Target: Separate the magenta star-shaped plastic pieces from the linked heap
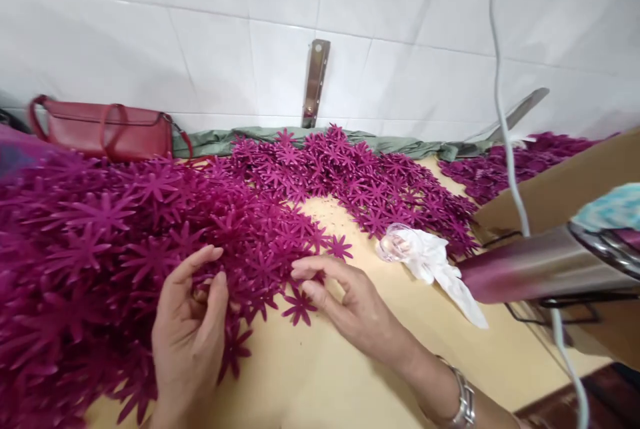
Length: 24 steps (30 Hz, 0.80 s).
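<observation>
**Magenta flower-shaped cutouts (150, 255) heaped on a yellow table (350, 375)**

Tabletop shows between the right hand (345, 295) and a crumpled white wrapper (425, 252) toward the right edge; the heap crowds the left hand (187, 329). Thumb and forefinger stand narrowly apart on each (whether either pinches anything cannot be told). The cutouts, flat with slender rounded petals, spread from the table's left side to its back edge; one cutout (300, 309) sits just below the right fingertips. Behind rises a white tiled wall (210, 35).

Flower pieces (150, 257) look matt, the cylinder (535, 269) glossy metal.
</observation>
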Motion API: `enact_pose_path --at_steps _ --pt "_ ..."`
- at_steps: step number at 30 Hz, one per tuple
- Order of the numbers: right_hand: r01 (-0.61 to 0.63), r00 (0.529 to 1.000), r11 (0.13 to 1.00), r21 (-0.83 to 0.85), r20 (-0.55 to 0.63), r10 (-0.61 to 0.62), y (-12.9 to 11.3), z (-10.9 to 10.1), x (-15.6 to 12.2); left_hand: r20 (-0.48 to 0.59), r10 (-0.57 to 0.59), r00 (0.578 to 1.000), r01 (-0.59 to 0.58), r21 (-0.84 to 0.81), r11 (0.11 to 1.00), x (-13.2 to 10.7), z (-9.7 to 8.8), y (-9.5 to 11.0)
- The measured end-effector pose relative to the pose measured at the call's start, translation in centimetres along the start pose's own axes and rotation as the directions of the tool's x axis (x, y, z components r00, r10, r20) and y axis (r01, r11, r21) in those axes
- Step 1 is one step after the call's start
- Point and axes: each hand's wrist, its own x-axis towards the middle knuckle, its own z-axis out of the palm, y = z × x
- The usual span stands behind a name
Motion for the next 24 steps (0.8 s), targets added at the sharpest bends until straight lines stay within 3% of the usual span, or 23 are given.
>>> enact_pose_path --at_steps 3,5,7,9,11,13,16,17,19,21,22,24 --pt "0.025 0.999 0.994 -0.106 0.026 -0.023 1.1 0.2 0.6 0.001 0.231 0.973 -0.226 0.203 0.953 0.9 -1.0 0.2" --pt "0.099 0.993 0.967 -0.234 0.080 -0.082 1.5 0.0 1.0 0.041 0.412 0.910 -0.398 0.355 0.846 2.1 -1.8 0.5" --pt "0.152 0.987 0.913 -0.379 0.096 -0.125 2.1 -0.3 1.3 0.141 0.508 0.850 -0.510 0.462 0.726 3.7 -2.6 0.8" --pt "0.142 0.990 0.831 -0.538 0.069 -0.125 3.1 -0.8 2.0 0.218 0.557 0.802 -0.576 0.532 0.621 5.0 -3.2 1.0" --pt "0.051 0.998 0.724 -0.688 0.000 -0.070 4.4 -1.5 3.1 0.255 0.587 0.768 -0.612 0.560 0.558 5.4 -3.3 1.0" --pt "-0.087 0.994 0.612 -0.786 -0.108 0.002 5.7 -2.2 4.8 0.292 0.598 0.746 -0.648 0.523 0.553 4.5 -2.8 1.0" --pt "-0.226 0.970 0.551 -0.803 -0.237 0.052 7.6 -3.1 8.4 0.465 0.547 0.696 -0.714 0.365 0.598 1.0 -1.0 0.6" --pt "-0.268 0.959 0.537 -0.800 -0.275 0.069 8.3 -3.3 9.7 0.565 0.517 0.643 -0.744 0.299 0.598 -0.4 -0.1 0.3" --pt "-0.339 0.937 0.513 -0.789 -0.334 0.105 9.4 -3.4 12.0 0.752 0.503 0.426 -0.845 0.132 0.518 -2.9 1.7 -0.4" --pt "-0.373 0.925 0.497 -0.783 -0.354 0.138 10.2 -3.3 13.5 0.857 0.442 0.267 -0.904 0.064 0.422 -4.2 3.6 -1.2" --pt "-0.380 0.923 0.492 -0.783 -0.354 0.149 10.5 -3.1 13.9 0.884 0.400 0.241 -0.915 0.069 0.398 -4.4 4.5 -1.5" --pt "-0.374 0.927 0.485 -0.790 -0.341 0.158 10.7 -2.9 14.0 0.917 0.314 0.245 -0.905 0.101 0.413 -3.6 5.9 -2.2"
